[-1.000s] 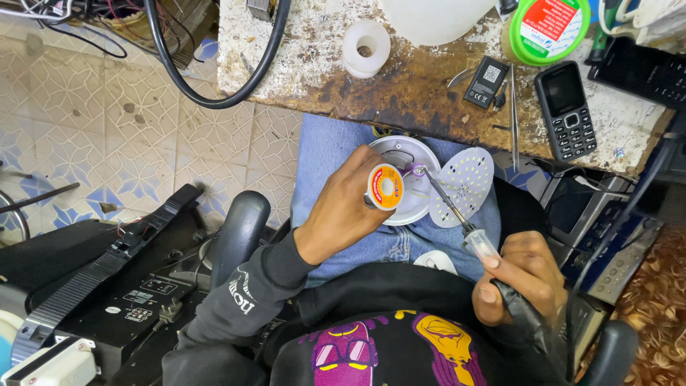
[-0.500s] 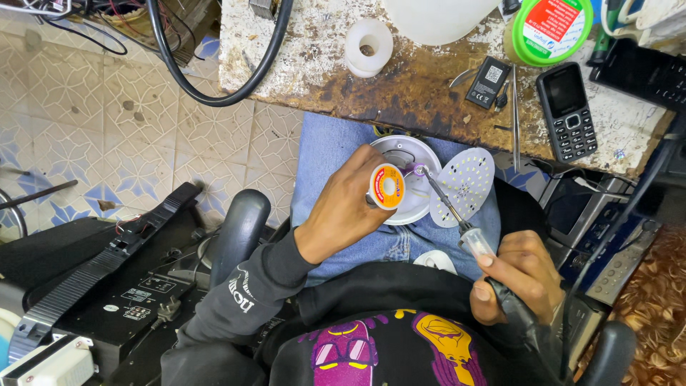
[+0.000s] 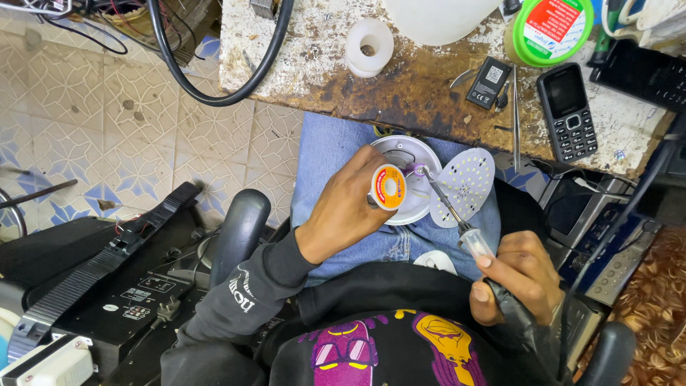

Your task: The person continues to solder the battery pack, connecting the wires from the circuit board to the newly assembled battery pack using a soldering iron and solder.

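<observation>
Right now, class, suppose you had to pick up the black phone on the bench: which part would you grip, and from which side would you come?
Grip the phone across its two long edges, near the middle, coming straight down from above. It lies flat, screen up, on the bench, so only the narrow sides offer the fingers a hold. The tweezers lie close along one side, so that fingertip probably needs care.

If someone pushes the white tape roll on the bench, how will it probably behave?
The white tape roll lies flat on the stained bench, so it would probably slide, not roll. It looks small and hollow, so likely light. Set on its edge, it might roll.
</observation>
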